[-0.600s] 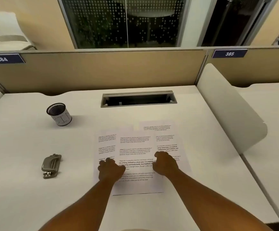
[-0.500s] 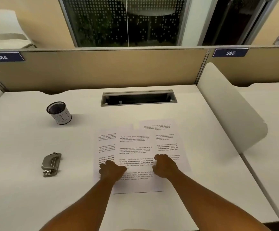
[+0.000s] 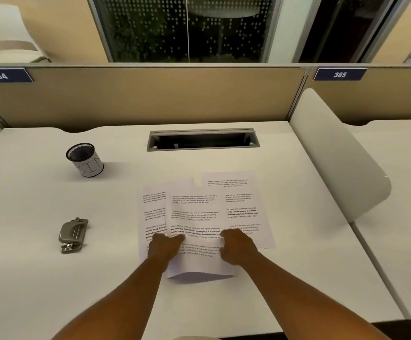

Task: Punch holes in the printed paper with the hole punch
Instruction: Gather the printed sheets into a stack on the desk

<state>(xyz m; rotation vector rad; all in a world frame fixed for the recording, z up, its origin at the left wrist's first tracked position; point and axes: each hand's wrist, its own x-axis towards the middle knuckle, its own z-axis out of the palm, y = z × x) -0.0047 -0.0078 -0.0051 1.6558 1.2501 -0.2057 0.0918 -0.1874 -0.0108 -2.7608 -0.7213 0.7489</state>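
Three printed sheets lie overlapped on the white desk (image 3: 27, 204). The middle sheet (image 3: 197, 217) is on top, and its near edge is raised off the desk. My left hand (image 3: 164, 247) grips its left edge and my right hand (image 3: 237, 246) grips its right edge. A second sheet (image 3: 151, 207) sticks out to the left and a third sheet (image 3: 243, 204) to the right and behind. The grey metal hole punch (image 3: 73, 235) rests on the desk well to the left of my left hand, untouched.
A black mesh pen cup (image 3: 84, 159) with a white label stands at the back left. An open cable slot (image 3: 203, 139) is set into the desk behind the sheets. A beige partition (image 3: 138, 94) closes the back, and a white curved divider (image 3: 334, 153) bounds the right.
Both hands have closed on the sides of the top sheet and lifted its near edge off the desk. The hole punch and pen cup have not moved.
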